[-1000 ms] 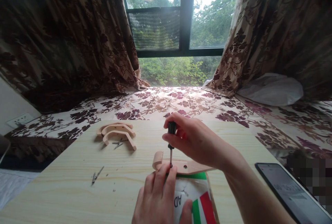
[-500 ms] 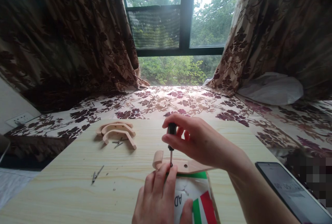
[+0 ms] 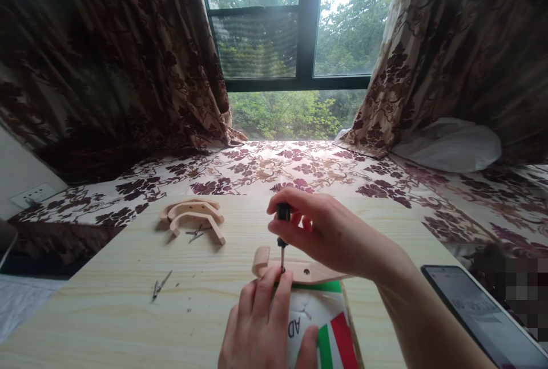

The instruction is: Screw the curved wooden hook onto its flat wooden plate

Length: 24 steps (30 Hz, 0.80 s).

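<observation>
My right hand (image 3: 325, 232) is closed around the black handle of a screwdriver (image 3: 283, 223), which stands upright. The screwdriver's tip meets a dark hole or screw in a curved pale wooden hook (image 3: 323, 271); a second dark hole shows to its right. With its fingertips on either side of the tip, my left hand (image 3: 261, 317) holds the wooden hook down, its thumb apart over a printed packet (image 3: 302, 303). The packet is white, green and red and lies under the near edge of the hook. My right wrist hides the hook's right end.
Curved wooden pieces (image 3: 197, 218) lie at the back left of the wooden table (image 3: 107, 323), with screws (image 3: 197, 234) beside them. Loose screws (image 3: 160, 286) lie nearer. A phone (image 3: 483, 312) is at the right. Behind the table is a floral-covered window seat (image 3: 291, 166).
Almost nothing differs. My right hand has shifted very slightly around the screwdriver handle; the left hand and the wooden hook stay in place.
</observation>
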{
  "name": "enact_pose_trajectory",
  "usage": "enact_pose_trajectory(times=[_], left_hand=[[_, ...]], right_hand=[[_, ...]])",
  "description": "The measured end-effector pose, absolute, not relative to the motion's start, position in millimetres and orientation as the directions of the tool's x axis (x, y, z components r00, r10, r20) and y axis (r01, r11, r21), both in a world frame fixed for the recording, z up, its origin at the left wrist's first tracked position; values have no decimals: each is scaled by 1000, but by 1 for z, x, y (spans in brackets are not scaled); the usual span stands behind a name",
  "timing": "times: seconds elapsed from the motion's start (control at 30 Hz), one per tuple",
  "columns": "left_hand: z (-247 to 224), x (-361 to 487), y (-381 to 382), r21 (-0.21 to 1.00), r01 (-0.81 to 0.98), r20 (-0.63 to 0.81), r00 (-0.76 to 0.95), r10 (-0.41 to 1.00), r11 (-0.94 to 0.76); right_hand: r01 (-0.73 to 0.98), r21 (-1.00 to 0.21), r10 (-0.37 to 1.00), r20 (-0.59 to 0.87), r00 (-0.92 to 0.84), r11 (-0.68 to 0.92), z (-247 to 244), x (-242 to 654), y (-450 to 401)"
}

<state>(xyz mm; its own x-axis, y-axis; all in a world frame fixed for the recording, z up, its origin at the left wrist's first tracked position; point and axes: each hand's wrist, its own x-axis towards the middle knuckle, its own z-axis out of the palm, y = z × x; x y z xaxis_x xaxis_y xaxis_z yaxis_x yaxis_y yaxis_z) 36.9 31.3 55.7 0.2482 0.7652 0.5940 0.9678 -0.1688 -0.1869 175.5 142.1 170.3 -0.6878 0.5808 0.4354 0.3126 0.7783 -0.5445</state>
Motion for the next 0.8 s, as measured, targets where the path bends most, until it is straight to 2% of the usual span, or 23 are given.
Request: enact_pose_trajectory(times=[0.23, 0.43, 0.67, 0.8], left_hand=[[54, 35, 33, -186, 967, 612, 253, 749, -175], [54, 35, 32, -184, 965, 616, 262, 743, -187], [53, 35, 35, -207, 963, 617, 264, 741, -171], [53, 35, 34, -193, 964, 622, 265, 736, -184]], right_hand=[[366, -563, 641, 430, -635, 741, 169, 172, 143], [302, -581, 602, 435, -670, 756, 170, 173, 141], [380, -571, 660, 432, -615, 728, 169, 167, 143], [315, -580, 613, 436, -659, 751, 169, 171, 141]])
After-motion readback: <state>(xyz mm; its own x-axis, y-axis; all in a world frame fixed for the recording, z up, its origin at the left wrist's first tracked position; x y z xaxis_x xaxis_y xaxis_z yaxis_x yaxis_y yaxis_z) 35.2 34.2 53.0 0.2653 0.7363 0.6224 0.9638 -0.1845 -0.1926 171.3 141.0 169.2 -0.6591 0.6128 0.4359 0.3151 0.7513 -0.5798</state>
